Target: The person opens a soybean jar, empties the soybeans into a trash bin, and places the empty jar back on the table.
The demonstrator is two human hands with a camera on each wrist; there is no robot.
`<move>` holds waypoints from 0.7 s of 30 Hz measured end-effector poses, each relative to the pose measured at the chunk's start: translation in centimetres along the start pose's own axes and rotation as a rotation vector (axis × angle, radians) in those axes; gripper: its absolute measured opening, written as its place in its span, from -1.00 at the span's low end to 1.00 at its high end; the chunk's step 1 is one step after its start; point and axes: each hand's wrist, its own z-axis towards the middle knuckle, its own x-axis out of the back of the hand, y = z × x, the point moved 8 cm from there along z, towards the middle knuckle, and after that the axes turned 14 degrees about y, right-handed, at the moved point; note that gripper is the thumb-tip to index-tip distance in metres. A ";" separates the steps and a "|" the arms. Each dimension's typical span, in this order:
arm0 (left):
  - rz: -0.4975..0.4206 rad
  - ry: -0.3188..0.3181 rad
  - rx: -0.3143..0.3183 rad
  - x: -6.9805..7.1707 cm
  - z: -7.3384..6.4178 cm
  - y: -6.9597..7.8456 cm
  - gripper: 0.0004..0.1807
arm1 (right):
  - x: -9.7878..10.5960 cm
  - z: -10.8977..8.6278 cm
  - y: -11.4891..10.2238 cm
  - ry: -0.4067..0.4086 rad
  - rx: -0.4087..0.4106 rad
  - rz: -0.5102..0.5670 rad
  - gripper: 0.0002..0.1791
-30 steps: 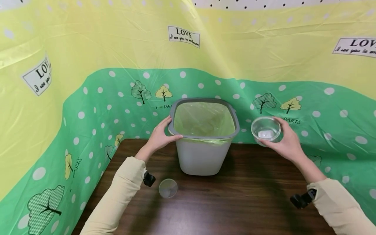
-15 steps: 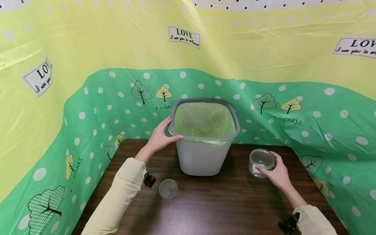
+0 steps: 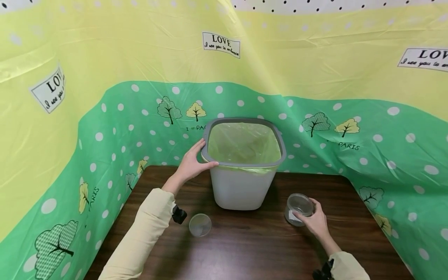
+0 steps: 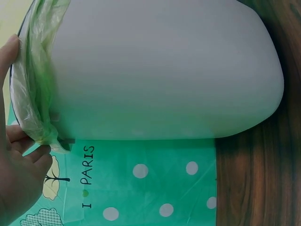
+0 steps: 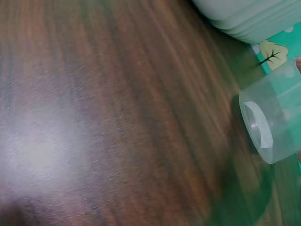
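Note:
A light grey trash bin (image 3: 239,190) with a darker grey rim stands at the back of the table, lined with a green translucent bag (image 3: 243,144). My left hand (image 3: 190,164) grips the bin's left rim; in the left wrist view its fingers bend at the bag's folded edge (image 4: 40,80). Right of the bin, my right hand (image 3: 316,221) holds a clear round plastic container (image 3: 297,208) from its right side, low at the tabletop. A small white piece (image 5: 261,125) shows at the container's base. Whether the base touches the table, I cannot tell.
A clear round lid-like disc (image 3: 200,224) lies flat on the dark wooden table (image 3: 252,249), front left of the bin. Green and yellow patterned sheeting (image 3: 350,81) hangs close behind the bin and along both sides.
My right hand has brought the container down from beside the bin's rim to the tabletop, then toward me and slightly left. The left hand stays on the bin's rim.

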 end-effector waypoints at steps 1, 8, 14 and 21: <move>-0.001 0.000 0.001 0.0 0.0 0.0 -0.02 | 0.0 -0.2 0.2 0.006 -0.007 0.002 -0.08; -0.007 0.002 0.001 -0.1 0.0 -0.1 -0.02 | 0.1 -0.8 1.1 0.034 -0.035 0.033 -0.10; -0.026 0.008 0.000 -0.3 -0.1 -0.2 -0.02 | 0.4 -0.6 1.1 0.026 -0.004 -0.012 -0.04; -0.062 0.016 0.002 -0.4 -0.3 -0.3 -0.01 | 1.0 -0.3 -0.1 -0.023 0.053 0.010 0.10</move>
